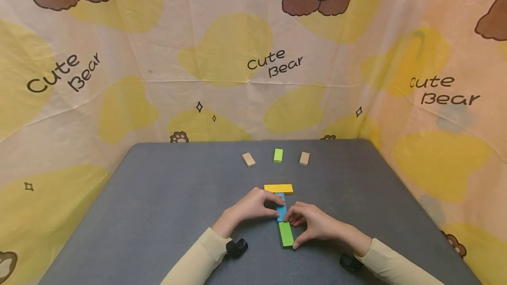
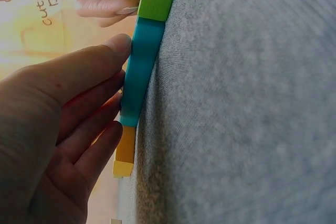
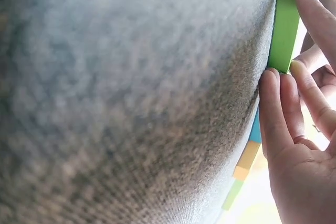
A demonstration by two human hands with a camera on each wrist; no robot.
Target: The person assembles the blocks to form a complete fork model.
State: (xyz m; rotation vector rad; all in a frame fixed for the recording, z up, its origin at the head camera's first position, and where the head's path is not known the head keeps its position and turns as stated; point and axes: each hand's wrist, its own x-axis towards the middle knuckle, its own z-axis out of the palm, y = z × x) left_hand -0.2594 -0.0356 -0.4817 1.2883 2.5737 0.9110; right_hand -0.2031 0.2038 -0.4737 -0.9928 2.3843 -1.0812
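On the table, a blue block [image 1: 281, 212] and a green block [image 1: 286, 235] lie end to end. A yellow block [image 1: 278, 188] lies crosswise at the far end of the blue one. My left hand [image 1: 253, 204] holds the blue block from its left, thumb towards the near end and fingertips further along. From the right, my right hand [image 1: 317, 222] grips the green block, with the thumb at its near corner and the other fingertips by the joint with the blue block. In the right wrist view, the right fingers partly hide the blue block [image 3: 255, 129].
Further back on the grey table [image 1: 178, 188] stand a plain wooden block [image 1: 248, 160], a light green block [image 1: 278, 155] and another wooden block [image 1: 304, 158]. A patterned cloth [image 1: 222, 56] hangs behind the table and along its sides.
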